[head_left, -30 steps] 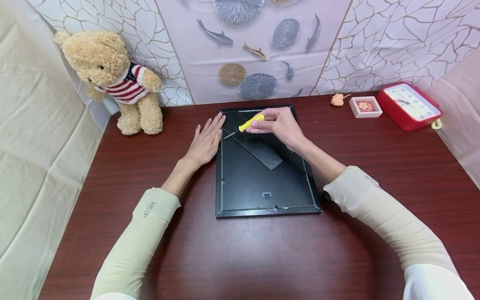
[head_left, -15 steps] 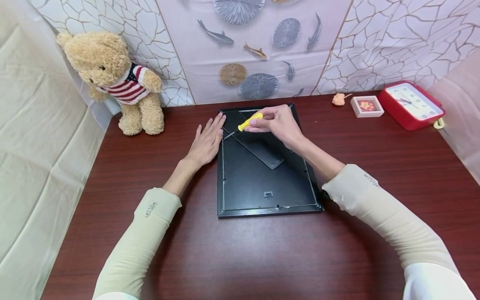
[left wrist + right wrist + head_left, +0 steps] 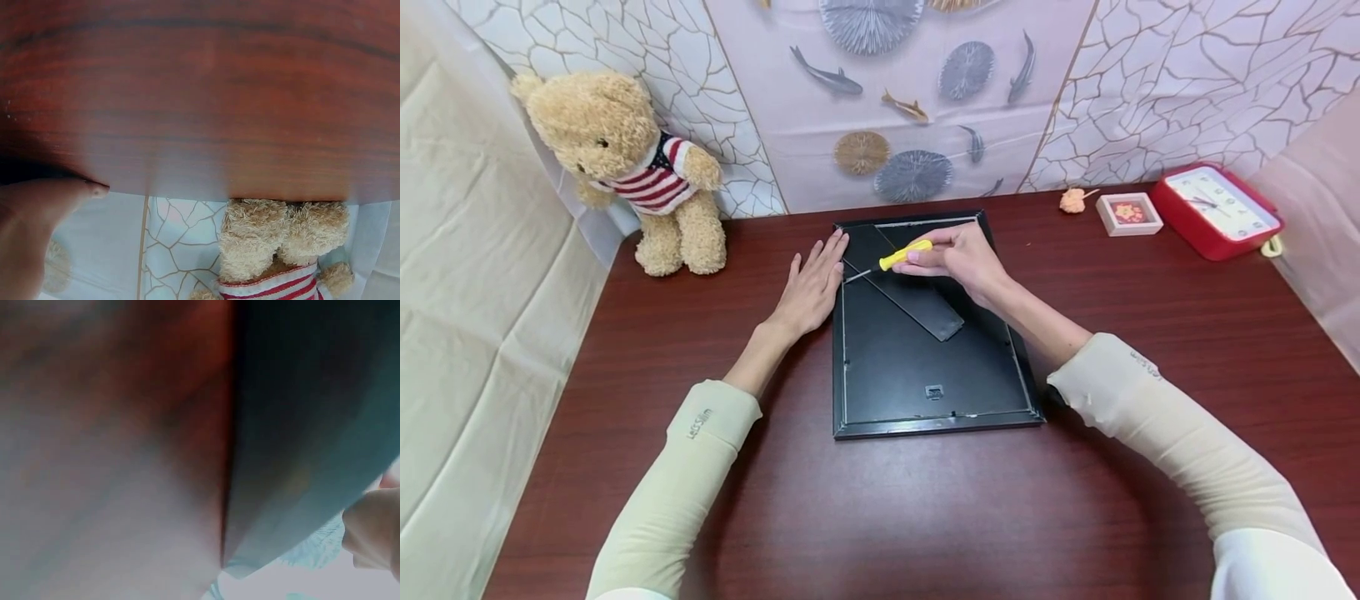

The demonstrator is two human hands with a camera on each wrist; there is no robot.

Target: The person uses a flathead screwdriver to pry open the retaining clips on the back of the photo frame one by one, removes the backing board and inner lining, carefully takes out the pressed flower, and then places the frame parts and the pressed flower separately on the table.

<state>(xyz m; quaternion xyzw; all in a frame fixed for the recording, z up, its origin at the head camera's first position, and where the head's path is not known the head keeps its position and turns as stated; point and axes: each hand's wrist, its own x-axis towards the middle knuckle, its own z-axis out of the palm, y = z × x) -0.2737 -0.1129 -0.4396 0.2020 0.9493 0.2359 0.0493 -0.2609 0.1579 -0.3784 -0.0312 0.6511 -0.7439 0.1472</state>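
Observation:
A black picture frame (image 3: pixel 925 367) lies back side up on the table, its strut (image 3: pixel 917 304) slanting across the backing. My right hand (image 3: pixel 964 260) pinches a small screwdriver (image 3: pixel 904 255) by its yellow handle. The thin shaft points down and left, its tip at the frame's left inner edge, close to my left fingers. My left hand (image 3: pixel 811 287) lies flat with straight fingers along that left edge. In the left wrist view part of the left hand (image 3: pixel 37 219) shows at the lower left. The right wrist view catches the right hand (image 3: pixel 375 528) at the side; the screwdriver is hidden there.
A teddy bear (image 3: pixel 647 183) in a striped sweater sits at the back left of the brown table (image 3: pixel 910 517). Back right are a red clock (image 3: pixel 1217 212), a small pale box (image 3: pixel 1129 215) and a small orange item (image 3: pixel 1072 201). A patterned wall covering stands behind.
My right hand has dipped slightly and the screwdriver handle now lies at a lower angle, its tip still by the left edge. The left hand has stayed in place.

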